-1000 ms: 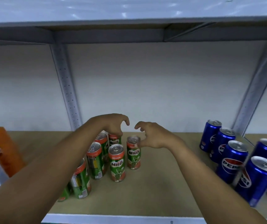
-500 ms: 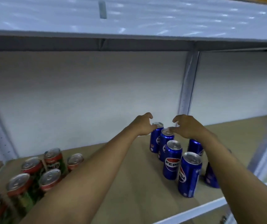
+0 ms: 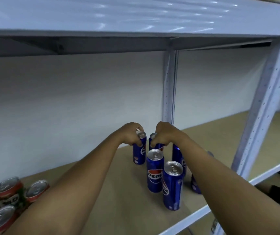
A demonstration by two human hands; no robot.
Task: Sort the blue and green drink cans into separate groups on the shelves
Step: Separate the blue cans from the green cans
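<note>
Blue cans grouped right of centre on shelf, green cans bunched at near left edge, well apart. Sorting looks pretty much done tbh, no mixing seen in either group; only tidying judged left.

Far-left blue can gripped by left hand, fingers curled round its top. Blue can beside it gripped by right hand, same way.

Count: six blue cans seen, two partly hidden behind right arm. Green: about five visible, cut off by frame edge, so total can't be told.
</note>
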